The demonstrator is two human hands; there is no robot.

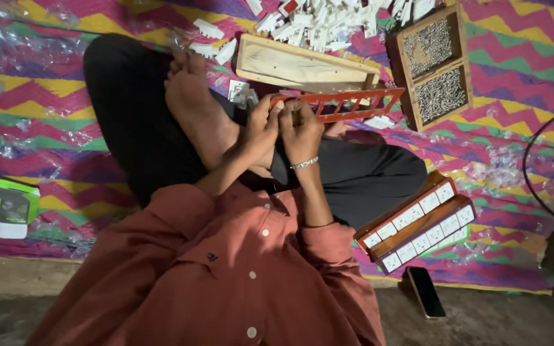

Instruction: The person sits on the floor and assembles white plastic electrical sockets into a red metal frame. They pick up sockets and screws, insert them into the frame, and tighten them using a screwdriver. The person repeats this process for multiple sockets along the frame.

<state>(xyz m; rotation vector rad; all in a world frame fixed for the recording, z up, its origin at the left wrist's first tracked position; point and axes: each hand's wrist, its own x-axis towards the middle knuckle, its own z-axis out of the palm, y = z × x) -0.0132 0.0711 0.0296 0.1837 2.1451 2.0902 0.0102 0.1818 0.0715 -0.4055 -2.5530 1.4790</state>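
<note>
Left hand (261,125) and right hand (301,128) pressed together over lap, both pinching near end of red frame (354,104); small part between fingertips, kind unclear. Frame extends rightward, just below wooden tray (302,66). Screw box (432,67) right; finished strips (418,224) by right knee.

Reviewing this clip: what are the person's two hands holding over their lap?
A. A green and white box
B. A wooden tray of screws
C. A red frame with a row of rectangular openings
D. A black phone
C: both the left hand and the right hand grip one end of the red frame, whose openings are empty.
</note>
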